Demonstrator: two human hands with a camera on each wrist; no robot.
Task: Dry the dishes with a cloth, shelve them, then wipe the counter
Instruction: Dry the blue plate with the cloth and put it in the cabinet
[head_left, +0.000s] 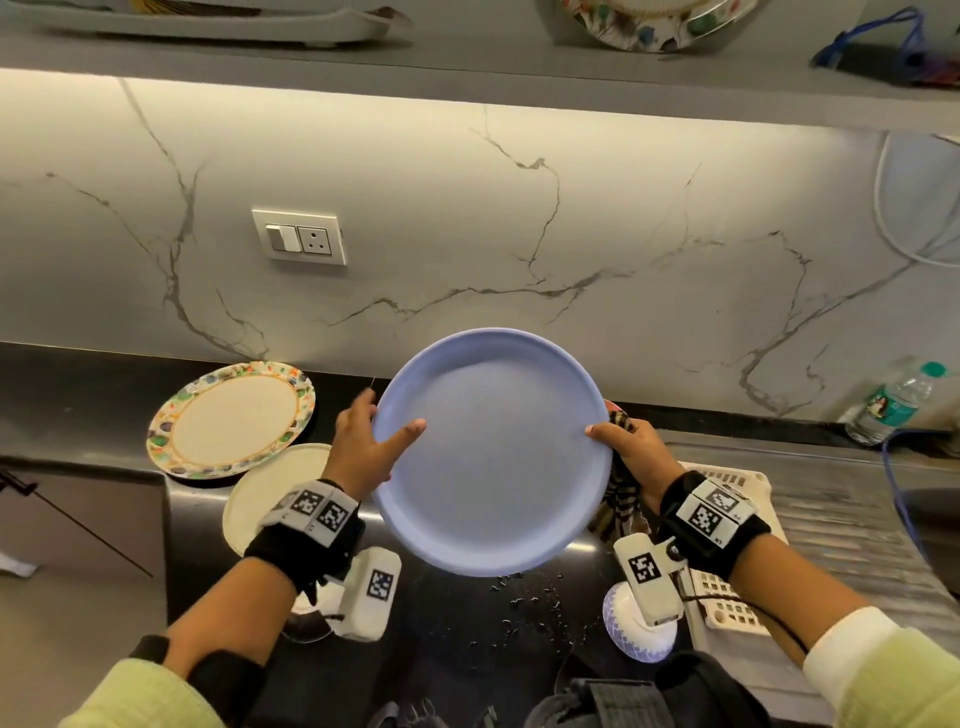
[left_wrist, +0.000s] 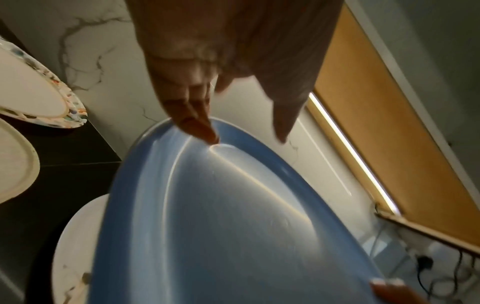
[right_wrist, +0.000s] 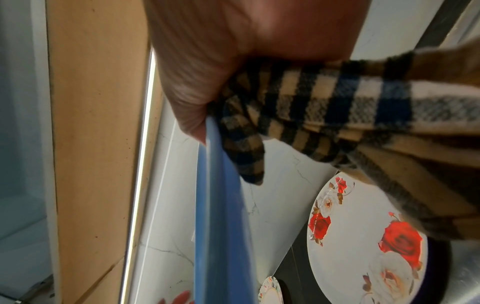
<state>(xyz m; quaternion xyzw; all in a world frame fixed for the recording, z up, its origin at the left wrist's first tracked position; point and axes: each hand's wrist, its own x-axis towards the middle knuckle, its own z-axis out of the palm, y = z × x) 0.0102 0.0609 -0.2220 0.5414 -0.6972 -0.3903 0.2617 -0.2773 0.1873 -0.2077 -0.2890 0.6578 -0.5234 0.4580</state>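
Note:
A round blue plate (head_left: 493, 452) is held up over the black counter, its face tilted toward me. My left hand (head_left: 384, 418) grips its left rim, thumb on the face and fingers behind. In the left wrist view the fingertips (left_wrist: 200, 127) touch the blue plate (left_wrist: 221, 226) at its rim. My right hand (head_left: 613, 441) pinches the right rim with the thumb on the face. A brown, black and white checked cloth (head_left: 618, 499) is bunched under that hand behind the plate. In the right wrist view the checked cloth (right_wrist: 324, 107) lies against the back of the plate's edge (right_wrist: 223, 205).
A floral-rimmed plate (head_left: 231, 421) and a cream plate (head_left: 270, 493) lie on the counter at left. A rose-patterned plate (right_wrist: 363, 246) sits below the cloth. A white basket (head_left: 727, 597), a small patterned bowl (head_left: 639, 634) and a water bottle (head_left: 893, 405) stand at right. Water drops (head_left: 519, 597) dot the counter. A shelf (head_left: 467, 73) runs overhead.

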